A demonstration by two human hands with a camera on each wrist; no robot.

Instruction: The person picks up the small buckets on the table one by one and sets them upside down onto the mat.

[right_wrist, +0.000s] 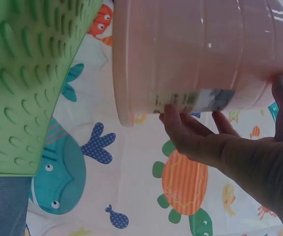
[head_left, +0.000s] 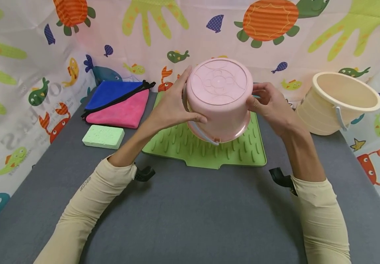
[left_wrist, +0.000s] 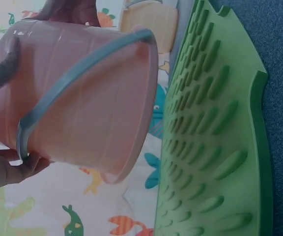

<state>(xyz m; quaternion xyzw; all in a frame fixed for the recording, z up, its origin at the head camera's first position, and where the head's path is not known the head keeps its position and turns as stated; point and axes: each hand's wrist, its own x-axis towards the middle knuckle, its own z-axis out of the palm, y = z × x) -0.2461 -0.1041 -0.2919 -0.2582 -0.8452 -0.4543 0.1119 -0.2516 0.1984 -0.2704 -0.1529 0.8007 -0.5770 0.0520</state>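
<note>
A pink bucket (head_left: pixel 219 88) is held upside down, its flower-patterned base upward and slightly tilted toward me. My left hand (head_left: pixel 173 104) grips its left side, with the thumb across the front. On the opposite side, my right hand (head_left: pixel 269 106) holds it between thumb and fingers. Below lies a green mat with raised ridges (head_left: pixel 196 152); the left wrist view shows a gap between it and the bucket's rim. A grey handle (left_wrist: pixel 58 88) hangs slanted along the bucket's side. The right wrist view shows a printed label (right_wrist: pixel 195 101) near my right fingertips.
A cream bucket (head_left: pixel 318 110) stands upright at the back right. Folded blue and pink cloths (head_left: pixel 119 108) with black edging lie at the back left, and a pale green sponge (head_left: pixel 103 136) sits before them. A sea-animal-print curtain (head_left: pixel 196 22) borders the grey table (head_left: pixel 203 212).
</note>
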